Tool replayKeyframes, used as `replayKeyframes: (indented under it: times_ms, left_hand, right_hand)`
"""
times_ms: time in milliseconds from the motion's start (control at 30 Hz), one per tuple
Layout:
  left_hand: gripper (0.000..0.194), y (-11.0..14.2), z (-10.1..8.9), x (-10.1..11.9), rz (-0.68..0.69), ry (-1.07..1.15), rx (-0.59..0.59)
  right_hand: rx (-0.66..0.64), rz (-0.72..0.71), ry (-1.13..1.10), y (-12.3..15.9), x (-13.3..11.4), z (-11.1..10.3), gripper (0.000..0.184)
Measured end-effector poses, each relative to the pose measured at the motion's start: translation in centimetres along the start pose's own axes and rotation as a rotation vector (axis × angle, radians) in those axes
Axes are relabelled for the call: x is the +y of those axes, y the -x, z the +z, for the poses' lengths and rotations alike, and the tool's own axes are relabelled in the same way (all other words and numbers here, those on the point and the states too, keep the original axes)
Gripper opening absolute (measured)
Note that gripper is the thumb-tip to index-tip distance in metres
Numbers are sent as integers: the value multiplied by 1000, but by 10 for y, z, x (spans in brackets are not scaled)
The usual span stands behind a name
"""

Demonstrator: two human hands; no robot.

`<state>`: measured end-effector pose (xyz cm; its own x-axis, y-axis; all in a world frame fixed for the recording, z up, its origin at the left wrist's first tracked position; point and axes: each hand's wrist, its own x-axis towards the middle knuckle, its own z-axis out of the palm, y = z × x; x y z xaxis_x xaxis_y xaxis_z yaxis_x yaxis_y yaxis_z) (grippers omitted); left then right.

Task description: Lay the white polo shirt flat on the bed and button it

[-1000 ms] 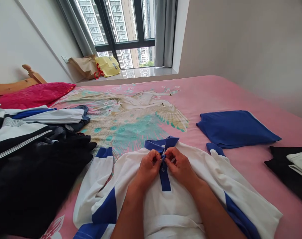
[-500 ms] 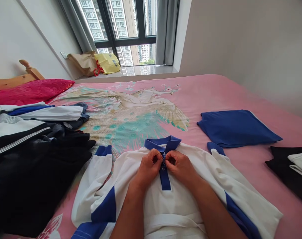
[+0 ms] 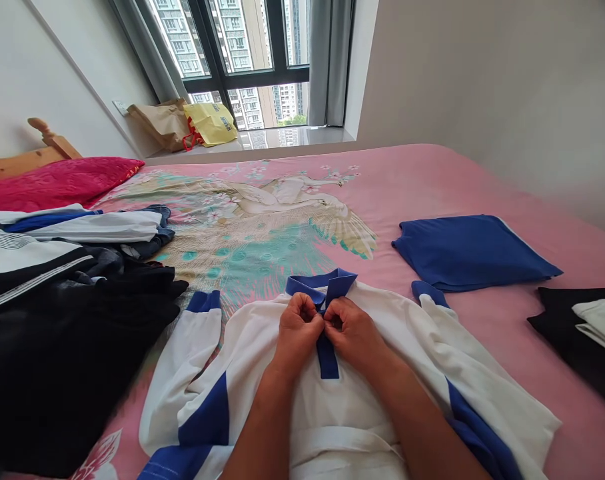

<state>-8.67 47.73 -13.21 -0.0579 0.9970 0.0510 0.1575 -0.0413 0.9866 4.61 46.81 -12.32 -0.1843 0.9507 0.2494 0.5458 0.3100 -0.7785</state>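
A white polo shirt (image 3: 242, 347) with a blue collar, blue placket and blue side panels lies face up on the pink bed sheet (image 3: 432, 180) in front of me. My left hand (image 3: 296, 328) and my right hand (image 3: 353, 330) meet on the blue placket (image 3: 328, 357) just below the collar (image 3: 320, 285). Both have their fingers curled and pinched on the placket edges, knuckles touching. The buttons are hidden under my fingers.
A heap of black, white and blue clothes (image 3: 57, 320) fills the left side. A folded blue garment (image 3: 470, 252) lies to the right, a black one with a white piece (image 3: 580, 327) at the right edge. A red pillow (image 3: 57, 183) and paper bags (image 3: 182, 123) lie beyond.
My hands have drawn closer together on the placket and now cover the button that showed a second ago. The shirt stays where it was; the view shifted slightly.
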Motion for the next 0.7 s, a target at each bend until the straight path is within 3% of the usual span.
replayKeyframes:
  times_ms: [167,433,700]
  left_hand:
    - [18,-2,0,-1,-124,164,54]
    - [27,-1,-4,7,-289,386,-17]
    - [34,-3,-6,8,-326,459,-44]
  right_hand:
    - [10,17,-43,0,0,0,9]
    - [7,30,-104,-1,2,-2,7]
    - [26,-8,-95,-1,2,-2,9]
